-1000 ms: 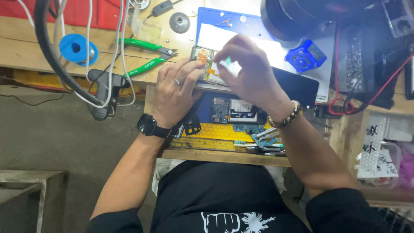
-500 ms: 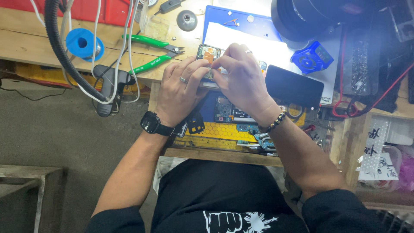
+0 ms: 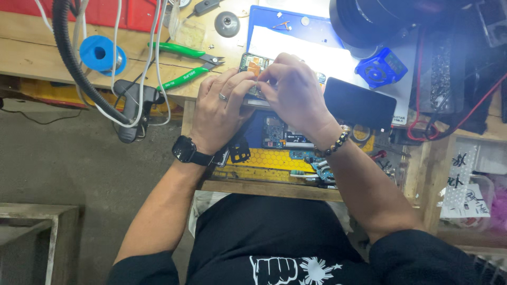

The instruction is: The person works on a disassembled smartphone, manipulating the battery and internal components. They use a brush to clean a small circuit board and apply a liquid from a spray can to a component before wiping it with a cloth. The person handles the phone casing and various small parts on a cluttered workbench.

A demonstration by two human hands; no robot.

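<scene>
We keep the opened phone (image 3: 252, 67) flat at the bench (image 3: 31, 58) edge, close under our eyes. Our left hand (image 3: 222, 113) steadies it, fingers clamped on its side, while our right hand (image 3: 293, 89) pinches something small over it.

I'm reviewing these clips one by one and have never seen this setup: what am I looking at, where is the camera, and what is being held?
The one view comes from a camera worn on a person's head, looking down at their own bare hands over a wooden workbench. The left hand, with a ring and wristwatch, and the right hand, with a bead bracelet, meet on an opened phone; the fingers hide exactly how it is gripped. Nearby lie green-handled cutters, a blue spool, a dark phone and a blue mat.
</scene>
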